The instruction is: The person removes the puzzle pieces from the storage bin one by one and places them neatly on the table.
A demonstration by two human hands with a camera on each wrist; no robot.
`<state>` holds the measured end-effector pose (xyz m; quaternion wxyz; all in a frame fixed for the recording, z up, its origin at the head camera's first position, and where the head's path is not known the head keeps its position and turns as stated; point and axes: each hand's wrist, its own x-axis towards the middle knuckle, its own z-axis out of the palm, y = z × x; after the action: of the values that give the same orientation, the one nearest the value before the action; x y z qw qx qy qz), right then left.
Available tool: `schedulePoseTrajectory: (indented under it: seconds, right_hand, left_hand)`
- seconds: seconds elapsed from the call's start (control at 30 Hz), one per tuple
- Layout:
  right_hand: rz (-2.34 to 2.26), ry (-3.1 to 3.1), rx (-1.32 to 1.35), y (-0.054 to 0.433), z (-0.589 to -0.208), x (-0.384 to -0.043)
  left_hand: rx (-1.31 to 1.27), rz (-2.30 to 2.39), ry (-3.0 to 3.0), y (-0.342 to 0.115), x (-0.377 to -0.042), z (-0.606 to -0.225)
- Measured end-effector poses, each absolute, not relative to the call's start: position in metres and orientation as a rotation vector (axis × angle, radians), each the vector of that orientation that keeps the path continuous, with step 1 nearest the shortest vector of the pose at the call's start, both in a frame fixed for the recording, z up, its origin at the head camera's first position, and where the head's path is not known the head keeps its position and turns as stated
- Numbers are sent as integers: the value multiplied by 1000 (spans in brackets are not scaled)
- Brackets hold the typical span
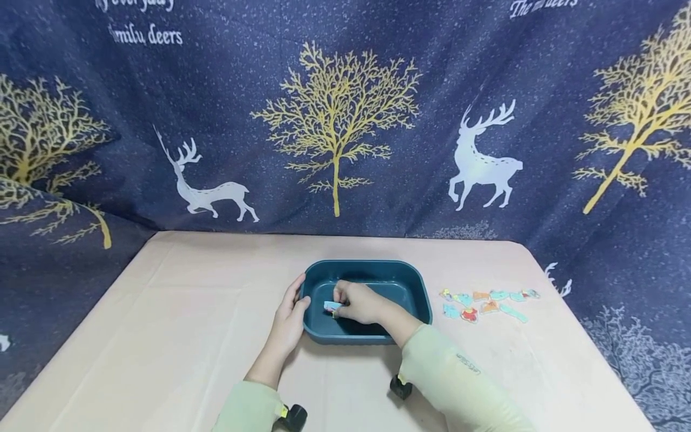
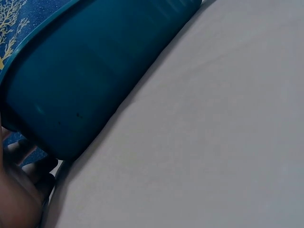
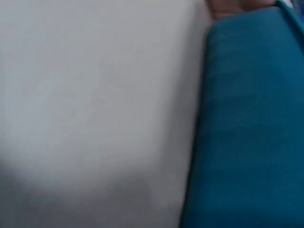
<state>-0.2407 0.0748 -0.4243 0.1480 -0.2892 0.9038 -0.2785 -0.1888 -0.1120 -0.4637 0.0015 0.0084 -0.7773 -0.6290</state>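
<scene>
A dark teal rectangular tub (image 1: 367,339) stands on the table in the head view. At its left end my left hand (image 1: 288,318) grips the wall, thumb at the rim and fingers along the outside. The left wrist view shows those fingers (image 2: 40,168) against the tub's corner. My right hand (image 1: 361,302) reaches inside the tub, over its left half. Between thumb and fingers it pinches a small flat light-blue piece (image 1: 332,306) with red and yellow on it, partly hidden by the fingers. In the right wrist view only the tub's outer wall (image 3: 251,118) shows large.
Right of the tub lie several small flat printed pieces (image 1: 490,306) in blue, orange, red and yellow, roughly in two rows. A pale cloth covers the table (image 1: 189,336). Behind it hangs a dark blue curtain (image 1: 216,120) with deer and trees.
</scene>
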Motion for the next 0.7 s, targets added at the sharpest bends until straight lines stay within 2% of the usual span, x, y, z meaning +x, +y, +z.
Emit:
schedulePoseTrajectory:
  seconds: [0.33, 0.7]
  right_hand:
    - [-1124, 2452, -689, 98, -413, -243]
    - [-1366, 2576, -563, 140, -399, -236]
  left_hand:
    - [30, -1960, -2432, -111, -189, -464]
    - [47, -1947, -2439, -110, -187, -462]
